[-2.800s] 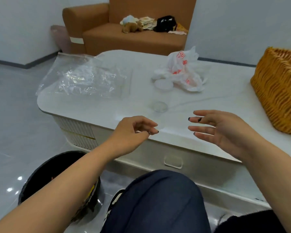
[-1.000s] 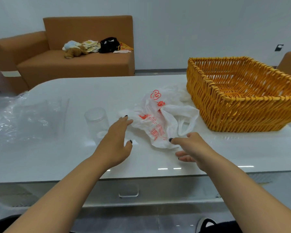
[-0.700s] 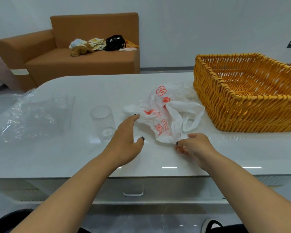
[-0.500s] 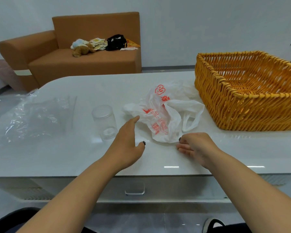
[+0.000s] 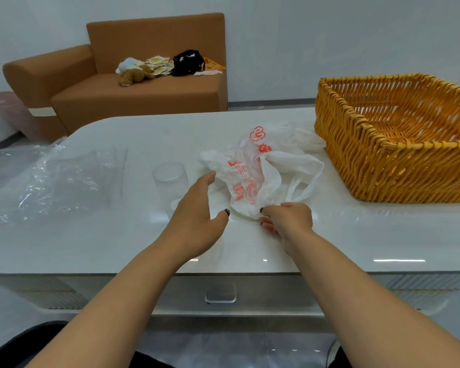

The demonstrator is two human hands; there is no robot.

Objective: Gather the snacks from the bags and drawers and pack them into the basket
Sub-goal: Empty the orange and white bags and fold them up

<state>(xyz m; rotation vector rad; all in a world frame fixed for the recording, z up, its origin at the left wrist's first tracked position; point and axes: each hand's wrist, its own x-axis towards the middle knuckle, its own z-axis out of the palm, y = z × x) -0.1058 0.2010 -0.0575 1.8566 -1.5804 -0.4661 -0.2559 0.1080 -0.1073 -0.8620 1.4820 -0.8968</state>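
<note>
White plastic bag point(image 5: 252, 179): right hand point(image 5: 290, 221) pinches its near edge; left hand point(image 5: 197, 216) spread beside.

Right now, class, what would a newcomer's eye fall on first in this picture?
The orange basket at the table's right, empty as far as it shows. Then the white bag mid-table, its near edge pinched by the right hand, the left hand open beside it.

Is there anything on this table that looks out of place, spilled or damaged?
Nothing looks spilled or broken. The white plastic bag lies crumpled beside the wicker basket, the right hand pinching its near edge. The basket looks empty. A clear jar stands upright; a clear plastic bag lies flat at the left.
</note>
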